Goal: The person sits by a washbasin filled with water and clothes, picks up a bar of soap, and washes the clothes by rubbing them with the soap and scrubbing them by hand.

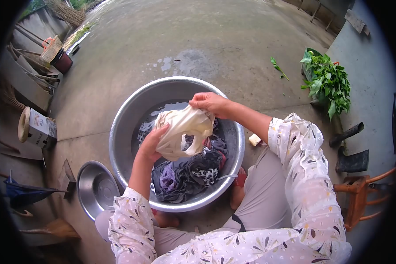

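Note:
A wet cream-coloured garment (176, 127) with a round opening is stretched between my two hands above a large metal basin (119, 165). My left hand (152, 141) grips its lower left side, thumb on top and the other fingers behind the cloth. At the garment's upper right edge, my right hand (210, 104) pinches the fabric, fingers closed. Below, dark wet clothes (185, 180) lie in the basin with some water, a purple piece (167, 177) and a black-and-white patterned piece (205, 176) among them.
A smaller metal basin (86, 193) stands left of the large one. A pale block like soap (254, 139) lies on the concrete at right. Farther right are leafy greens (328, 81), black boots (353, 161) and a wooden chair (356, 191). A white bucket (37, 127) stands left.

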A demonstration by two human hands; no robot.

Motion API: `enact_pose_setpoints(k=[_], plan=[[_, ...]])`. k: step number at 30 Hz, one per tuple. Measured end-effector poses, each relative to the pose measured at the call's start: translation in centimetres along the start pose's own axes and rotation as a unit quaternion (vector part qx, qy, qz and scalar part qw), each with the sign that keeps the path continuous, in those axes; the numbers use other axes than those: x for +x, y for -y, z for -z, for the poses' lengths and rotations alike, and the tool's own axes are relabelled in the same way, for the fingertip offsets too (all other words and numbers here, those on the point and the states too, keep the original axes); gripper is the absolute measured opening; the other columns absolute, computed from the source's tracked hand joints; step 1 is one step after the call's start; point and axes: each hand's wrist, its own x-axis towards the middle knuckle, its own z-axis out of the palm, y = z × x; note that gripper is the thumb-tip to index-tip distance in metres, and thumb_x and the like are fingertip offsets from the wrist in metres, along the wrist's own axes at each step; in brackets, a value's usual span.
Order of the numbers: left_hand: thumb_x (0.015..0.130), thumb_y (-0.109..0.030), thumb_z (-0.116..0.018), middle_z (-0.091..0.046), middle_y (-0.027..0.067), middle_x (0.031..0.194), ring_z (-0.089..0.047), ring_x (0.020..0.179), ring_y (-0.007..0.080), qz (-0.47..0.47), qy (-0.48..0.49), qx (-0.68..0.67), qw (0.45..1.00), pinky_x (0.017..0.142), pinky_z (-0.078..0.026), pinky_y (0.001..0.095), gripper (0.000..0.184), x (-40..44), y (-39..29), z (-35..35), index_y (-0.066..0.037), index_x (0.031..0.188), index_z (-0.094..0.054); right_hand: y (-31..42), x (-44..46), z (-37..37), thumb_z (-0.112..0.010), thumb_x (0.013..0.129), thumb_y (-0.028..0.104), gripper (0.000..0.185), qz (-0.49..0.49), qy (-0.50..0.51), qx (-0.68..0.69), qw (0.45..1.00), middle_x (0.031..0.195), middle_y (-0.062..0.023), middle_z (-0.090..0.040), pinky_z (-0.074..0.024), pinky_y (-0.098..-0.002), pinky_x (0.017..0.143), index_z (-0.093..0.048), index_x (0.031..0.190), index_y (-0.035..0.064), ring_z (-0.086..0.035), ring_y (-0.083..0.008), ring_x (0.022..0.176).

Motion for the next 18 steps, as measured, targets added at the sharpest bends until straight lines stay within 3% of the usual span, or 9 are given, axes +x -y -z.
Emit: enact_pose_setpoints(k=[3, 8, 10, 13, 14, 15, 17, 18], plan=[[0.082, -0.023, -0.066, -0.063, 0.0094, 0.108, -0.063, 0.093, 0.0177, -0.003, -0.003, 0.033, 0.999, 0.081, -0.051, 0.0323, 0.046, -0.1, 0.4, -0.8, -0.003, 0.122, -0.052, -0.2, -0.6, 0.1, -0.066, 0.086, 0.031, 0.025, -0.046, -0.001, -0.079, 0.996, 0.080, 0.0003, -0.060, -0.0449, -0.0252, 0.064, -0.061, 0.086, 0.0065, -0.054, -0.0083, 0.074], [0.083, -0.018, -0.063, -0.064, 0.0094, 0.104, -0.064, 0.089, 0.0169, 0.064, -0.031, 0.054, 0.996, 0.077, -0.053, 0.0312, 0.037, 0.4, 1.5, 1.8, 0.000, 0.115, -0.057, -0.4, -0.7, 3.6, -0.069, 0.079, 0.022, 0.020, -0.111, 0.019, -0.254, 0.961, 0.080, -0.0031, -0.062, -0.0465, -0.0282, 0.068, -0.064, 0.088, 0.0051, -0.058, -0.0121, 0.076], [0.087, -0.018, -0.058, -0.064, 0.0099, 0.095, -0.064, 0.079, 0.0177, 0.092, -0.080, 0.057, 0.991, 0.071, -0.053, 0.0309, 0.029, 1.5, 3.9, 3.6, 0.002, 0.108, -0.059, -0.3, -0.9, 3.4, -0.068, 0.080, 0.021, 0.019, -0.083, -0.012, -0.172, 0.982, 0.081, -0.0032, -0.063, -0.0472, -0.0286, 0.068, -0.064, 0.089, 0.0051, -0.059, -0.0119, 0.076], [0.086, -0.023, -0.061, -0.064, 0.0103, 0.093, -0.063, 0.076, 0.0179, 0.141, -0.062, 0.162, 0.975, 0.071, -0.052, 0.0321, 0.033, 2.5, 7.0, 6.1, 0.002, 0.108, -0.059, 0.5, -1.2, 2.2, -0.066, 0.083, 0.020, 0.017, -0.055, -0.021, -0.104, 0.993, 0.082, -0.0031, -0.063, -0.0479, -0.0289, 0.068, -0.064, 0.089, 0.0049, -0.059, -0.0113, 0.076], [0.085, -0.026, -0.063, -0.063, 0.0108, 0.095, -0.063, 0.079, 0.0186, 0.138, -0.138, 0.273, 0.942, 0.073, -0.051, 0.0337, 0.035, 1.9, 7.1, 4.7, 0.001, 0.107, -0.060, 0.8, -1.4, 1.7, -0.066, 0.084, 0.020, 0.016, -0.048, -0.019, -0.092, 0.994, 0.082, -0.0030, -0.063, -0.0482, -0.0289, 0.068, -0.064, 0.089, 0.0049, -0.059, -0.0111, 0.076], [0.082, -0.026, -0.066, -0.063, 0.0110, 0.097, -0.062, 0.085, 0.0203, 0.072, -0.183, 0.362, 0.911, 0.076, -0.050, 0.0348, 0.038, 1.7, 8.5, 4.7, 0.000, 0.108, -0.059, 1.1, -1.5, 1.3, -0.065, 0.084, 0.020, 0.016, -0.049, -0.009, -0.098, 0.994, 0.082, -0.0029, -0.063, -0.0482, -0.0286, 0.069, -0.064, 0.089, 0.0050, -0.059, -0.0108, 0.076], [0.078, -0.023, -0.068, -0.062, 0.0132, 0.098, -0.061, 0.090, 0.0215, -0.009, -0.165, 0.552, 0.817, 0.080, -0.049, 0.0345, 0.040, 2.0, 9.3, 4.8, -0.002, 0.111, -0.058, 1.3, -1.8, 0.3, -0.065, 0.085, 0.020, 0.015, -0.051, 0.014, -0.109, 0.993, 0.082, -0.0025, -0.063, -0.0482, -0.0280, 0.069, -0.064, 0.089, 0.0052, -0.059, -0.0104, 0.077], [0.078, -0.023, -0.069, -0.062, 0.0136, 0.098, -0.061, 0.090, 0.0219, -0.082, -0.156, 0.548, 0.818, 0.081, -0.048, 0.0343, 0.042, 2.4, 9.4, 4.7, -0.003, 0.112, -0.057, 1.4, -2.1, -0.4, -0.065, 0.085, 0.021, 0.017, -0.043, 0.026, -0.113, 0.992, 0.081, -0.0022, -0.063, -0.0474, -0.0274, 0.069, -0.065, 0.090, 0.0047, -0.058, -0.0102, 0.076]])
